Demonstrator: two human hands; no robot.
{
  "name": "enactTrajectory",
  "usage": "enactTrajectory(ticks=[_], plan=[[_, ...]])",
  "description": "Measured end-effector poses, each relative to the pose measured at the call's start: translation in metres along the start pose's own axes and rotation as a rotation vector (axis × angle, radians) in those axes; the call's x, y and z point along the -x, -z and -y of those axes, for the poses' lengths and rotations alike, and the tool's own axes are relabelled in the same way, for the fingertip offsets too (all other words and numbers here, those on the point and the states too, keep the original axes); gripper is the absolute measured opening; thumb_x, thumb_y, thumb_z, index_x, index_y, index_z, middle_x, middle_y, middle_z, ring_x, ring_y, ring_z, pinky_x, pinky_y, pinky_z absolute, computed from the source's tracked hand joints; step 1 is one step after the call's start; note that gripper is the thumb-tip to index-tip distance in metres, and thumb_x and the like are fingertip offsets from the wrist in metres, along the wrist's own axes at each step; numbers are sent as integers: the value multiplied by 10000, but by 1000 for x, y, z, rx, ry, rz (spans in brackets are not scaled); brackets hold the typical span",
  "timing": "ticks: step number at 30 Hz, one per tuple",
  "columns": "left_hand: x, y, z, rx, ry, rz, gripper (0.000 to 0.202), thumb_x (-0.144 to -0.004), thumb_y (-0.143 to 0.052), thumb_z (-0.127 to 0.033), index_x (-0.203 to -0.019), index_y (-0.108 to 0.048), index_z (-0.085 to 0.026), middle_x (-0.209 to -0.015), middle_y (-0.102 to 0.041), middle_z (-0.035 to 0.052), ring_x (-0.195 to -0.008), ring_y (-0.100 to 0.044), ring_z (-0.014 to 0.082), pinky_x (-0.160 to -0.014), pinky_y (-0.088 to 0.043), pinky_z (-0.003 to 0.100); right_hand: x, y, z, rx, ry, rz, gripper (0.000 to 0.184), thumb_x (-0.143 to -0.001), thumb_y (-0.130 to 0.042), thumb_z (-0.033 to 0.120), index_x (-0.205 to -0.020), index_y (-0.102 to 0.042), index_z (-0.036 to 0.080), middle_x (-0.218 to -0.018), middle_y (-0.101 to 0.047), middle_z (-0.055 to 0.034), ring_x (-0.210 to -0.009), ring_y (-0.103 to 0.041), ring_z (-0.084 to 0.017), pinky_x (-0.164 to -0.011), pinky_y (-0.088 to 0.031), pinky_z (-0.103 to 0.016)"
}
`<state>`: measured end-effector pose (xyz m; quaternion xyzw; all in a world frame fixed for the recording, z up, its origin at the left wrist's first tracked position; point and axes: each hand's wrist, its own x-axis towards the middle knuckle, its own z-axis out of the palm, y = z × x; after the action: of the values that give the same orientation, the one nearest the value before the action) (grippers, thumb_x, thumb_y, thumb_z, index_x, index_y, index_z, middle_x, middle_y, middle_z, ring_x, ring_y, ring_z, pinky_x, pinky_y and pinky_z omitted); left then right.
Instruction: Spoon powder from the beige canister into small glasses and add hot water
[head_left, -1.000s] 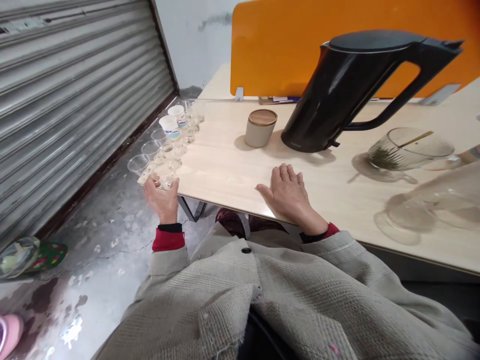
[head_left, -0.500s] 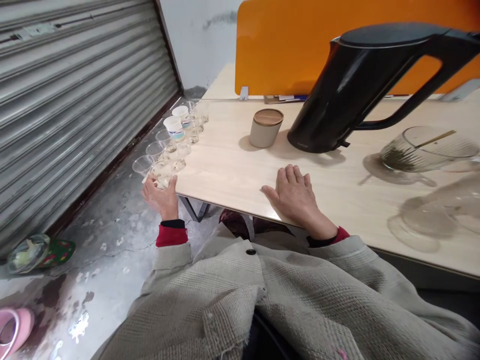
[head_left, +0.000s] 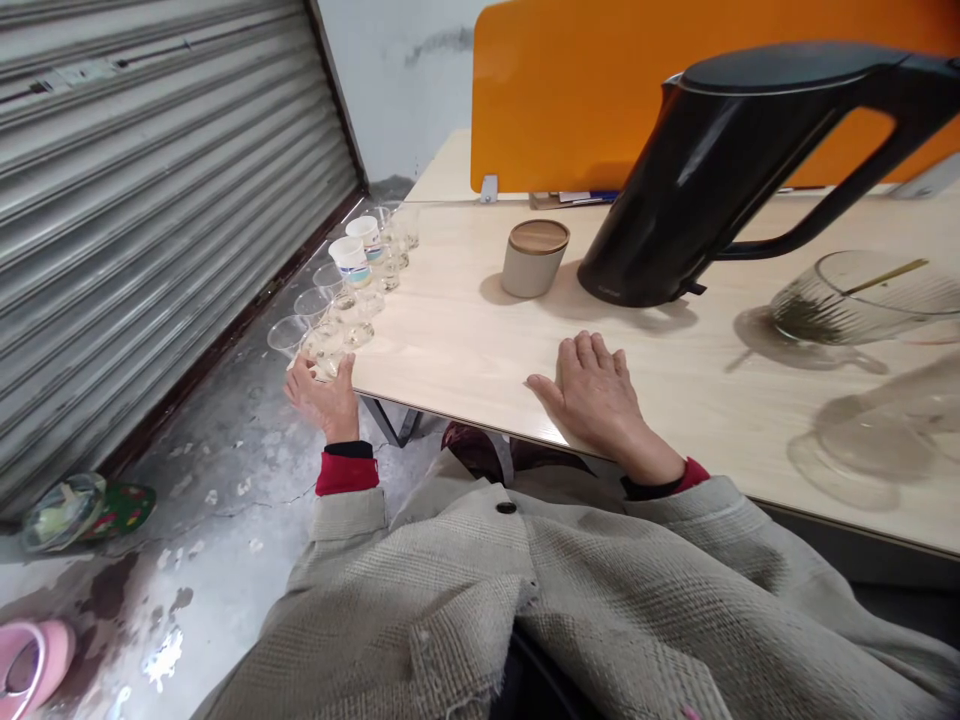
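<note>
My left hand (head_left: 322, 395) curls around a small clear glass (head_left: 324, 350) at the table's near left edge, the last in a row of several clear cups and glasses. Two white paper cups (head_left: 350, 258) stand in that row further along. My right hand (head_left: 596, 395) rests flat on the pale wood table (head_left: 457, 340), fingers apart, holding nothing. Beyond it stand a black electric kettle (head_left: 675, 200) and a lidded ceramic canister (head_left: 535, 258). A glass vessel with tea leaves (head_left: 847, 305) lies to the right.
A second glass vessel (head_left: 877, 440) stands at the right front of the table. An orange divider panel (head_left: 600, 90) closes off the back. A metal roller shutter (head_left: 165, 200) runs along the left, above a stained concrete floor (head_left: 210, 530) with a pink slipper (head_left: 34, 665).
The whole scene has shifted slightly right in view, as my head turned a little. Both hands keep their places: the left on the glass, the right flat on the table.
</note>
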<state>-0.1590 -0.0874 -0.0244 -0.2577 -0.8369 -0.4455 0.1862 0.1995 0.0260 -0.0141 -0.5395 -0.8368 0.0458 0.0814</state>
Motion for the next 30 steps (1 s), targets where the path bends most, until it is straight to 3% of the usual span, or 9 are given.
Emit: enactTrajectory(ticks=[24, 27, 30], plan=[[4, 7, -13, 33, 120, 43, 579, -735, -879, -406, -1227, -628, -232, -1137, -694, 39, -1082, -637, 247, -1092, -497, 477, 1, 0, -2, -28, 8, 6, 805, -1066, -369, 589, -1572, -437, -33, -1705, -373, -341, -1632, -282, -465, -1303, -236, -669], [1, 10, -13, 47, 103, 61, 646, -741, -858, -442, -1283, -607, -197, -1175, -693, 80, -1083, -644, 262, -1082, -518, 491, -2, 1, -1, -51, -6, 13, 820, -1065, -387, 588, -1597, -415, -35, -1723, -348, -346, -1651, -260, -466, -1312, -221, -675], [4, 22, -15, 102, 61, 79, 870, -687, -866, -552, -1391, -562, -143, -1256, -684, 144, -1115, -661, 322, -1074, -541, 543, -3, 6, 3, -84, -54, 21, 838, -1057, -433, 591, -1634, -385, -15, -1749, -311, -332, -1673, -236, -455, -1327, -196, -678]])
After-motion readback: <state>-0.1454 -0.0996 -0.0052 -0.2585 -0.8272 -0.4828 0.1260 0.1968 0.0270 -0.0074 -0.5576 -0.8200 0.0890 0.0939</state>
